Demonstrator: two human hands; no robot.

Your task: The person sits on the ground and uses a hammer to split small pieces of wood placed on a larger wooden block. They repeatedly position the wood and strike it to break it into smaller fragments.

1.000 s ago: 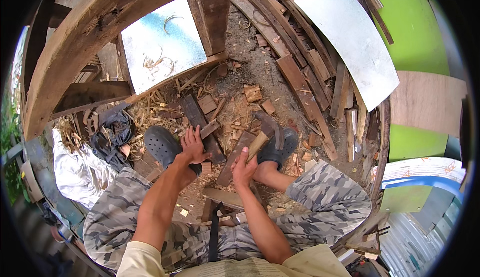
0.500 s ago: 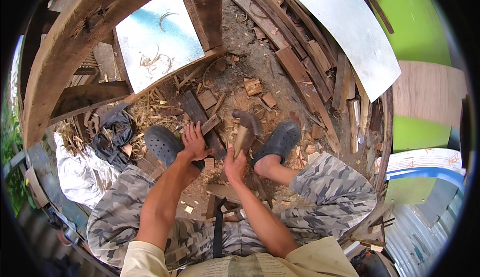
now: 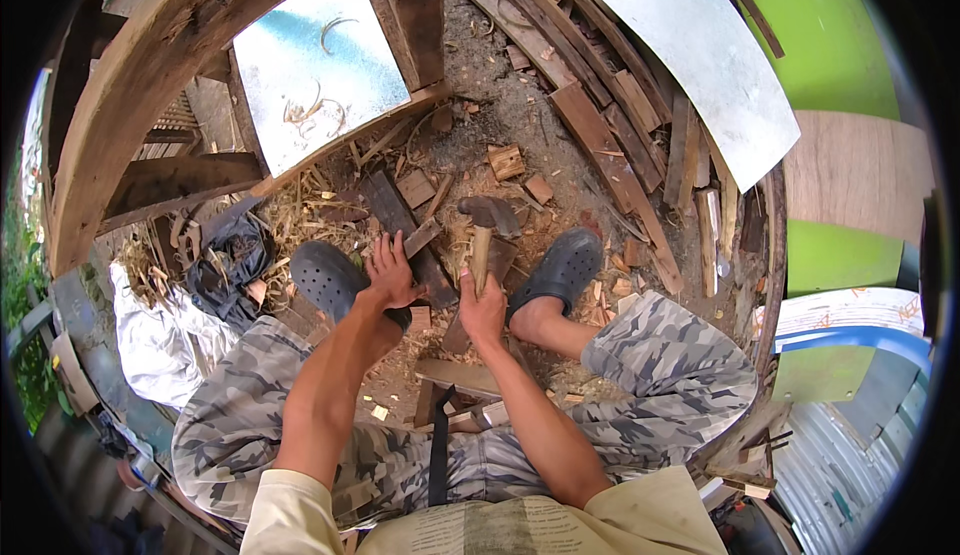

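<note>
My right hand (image 3: 482, 309) is closed around the wooden handle of a claw hammer (image 3: 480, 251), its dark metal head pointing away from me between my feet. To its left, my left hand (image 3: 390, 273) lies with fingers stretched and a little apart against a dark wooden board (image 3: 388, 205) on the ground. A short wood offcut (image 3: 422, 238) rests across that board, just beyond my left fingertips. Whether the fingertips touch the offcut, I cannot tell. Another dark piece of wood (image 3: 502, 257) lies under the hammer, partly covered by it.
My feet in dark clogs (image 3: 562, 273) flank the work spot. Wood chips and small blocks (image 3: 506, 162) litter the ground. A wooden frame with a white panel (image 3: 320, 75) stands far left; stacked planks (image 3: 610, 170) lie right. Black plastic (image 3: 235, 255) and white cloth (image 3: 165, 340) are at left.
The hammer and my right hand have moved forward, and the handle now points more straight away from me. My left hand stays at about the same place on the board.
</note>
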